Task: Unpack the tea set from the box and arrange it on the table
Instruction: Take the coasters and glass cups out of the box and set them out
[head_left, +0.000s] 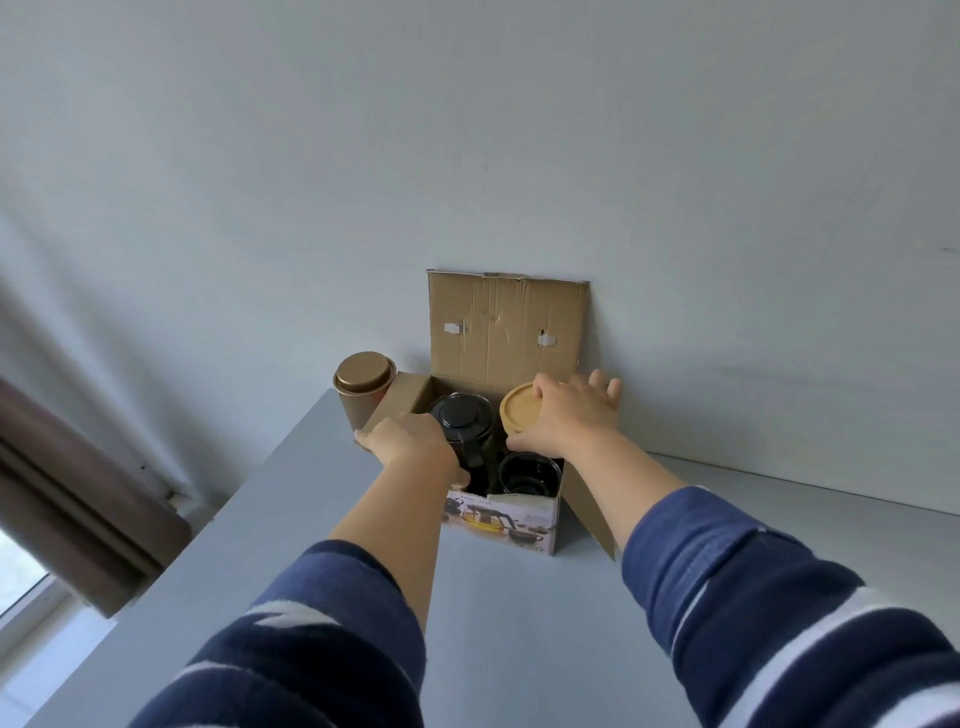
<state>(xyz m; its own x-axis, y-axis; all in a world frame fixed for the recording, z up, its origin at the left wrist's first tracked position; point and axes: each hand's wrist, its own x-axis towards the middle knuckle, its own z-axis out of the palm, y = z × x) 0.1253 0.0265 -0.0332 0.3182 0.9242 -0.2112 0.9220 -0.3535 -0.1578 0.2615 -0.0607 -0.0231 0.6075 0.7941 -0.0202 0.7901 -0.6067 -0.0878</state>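
Right hand (569, 415) on round wooden lid (517, 410); cardboard box (506, 322).

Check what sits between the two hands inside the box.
Head view: the black teapot sits between the left hand and right hand, beside the wooden lid under the right hand. A dark glass cup is nearer the camera.

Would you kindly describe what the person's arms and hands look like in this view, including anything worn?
Both arms wear long sleeves in dark navy blue with broad white stripes, pushed up so the forearms are bare. The left sleeve and right sleeve match, likely one knit top. The left hand and right hand are bare: no gloves, rings, watch or bracelets show.
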